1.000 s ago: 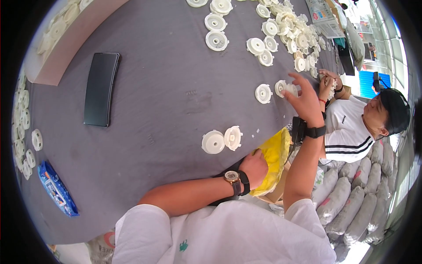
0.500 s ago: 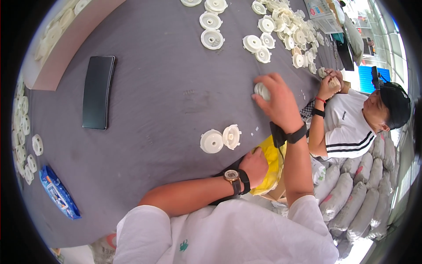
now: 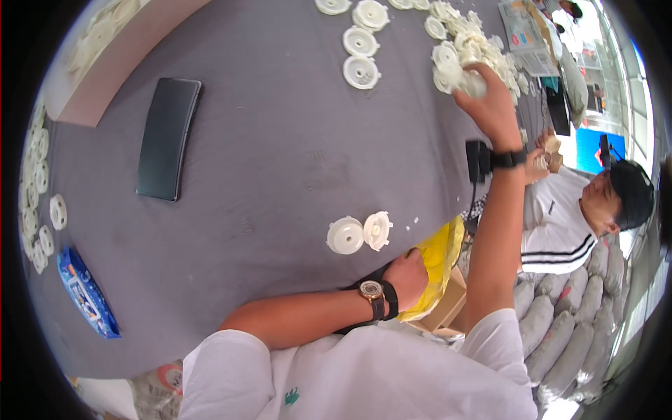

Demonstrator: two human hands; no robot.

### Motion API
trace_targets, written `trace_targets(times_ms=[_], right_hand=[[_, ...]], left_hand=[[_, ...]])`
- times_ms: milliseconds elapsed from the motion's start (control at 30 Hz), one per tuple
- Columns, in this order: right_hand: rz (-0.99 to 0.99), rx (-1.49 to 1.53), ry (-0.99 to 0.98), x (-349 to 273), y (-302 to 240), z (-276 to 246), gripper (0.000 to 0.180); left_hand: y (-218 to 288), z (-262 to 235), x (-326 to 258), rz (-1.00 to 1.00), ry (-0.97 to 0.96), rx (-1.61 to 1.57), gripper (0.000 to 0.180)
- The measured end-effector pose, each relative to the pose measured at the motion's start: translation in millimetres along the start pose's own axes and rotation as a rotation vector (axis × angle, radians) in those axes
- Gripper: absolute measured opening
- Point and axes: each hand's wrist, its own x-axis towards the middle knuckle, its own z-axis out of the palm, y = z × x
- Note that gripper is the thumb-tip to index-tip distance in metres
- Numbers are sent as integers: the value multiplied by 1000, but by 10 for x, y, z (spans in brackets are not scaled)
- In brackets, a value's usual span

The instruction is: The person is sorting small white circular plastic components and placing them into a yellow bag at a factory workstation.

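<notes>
Well forward, right hand [image 3: 495, 106] outstretched

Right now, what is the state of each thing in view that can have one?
right hand: at blurred white discs, grip unclear
left hand: at yellow bag, grip unclear
yellow bag: open
phone: flat, screen dark
pink box: open, holding white parts
blue packet: lying down
</notes>
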Motion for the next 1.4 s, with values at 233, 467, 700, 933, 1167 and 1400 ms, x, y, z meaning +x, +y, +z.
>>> trace_targets(times_ms=[233,467,700,933,1167,1400], right_hand=[[-6,-81,-182,329,141,188,55],[183,-93,-171,190,-137,208,35],[229,518,-309,-1206,-187,-533,34],[279,293,-552,-2896,-78,-169,44],[488,320,-322,-2579,33,-414,44],[264,99,276,-767,980,66,45]], left_hand=[[-12,25,33,1,19,0,18],[-54,-11,-5,-33,-6,-60,19],[0,121,0,-32,69,46,19],[21,98,30,-36,-19,-33,20],[-12,-5,-6,-30,17,-22,21],[-37,-29,-27,-31,20,-62,20]])
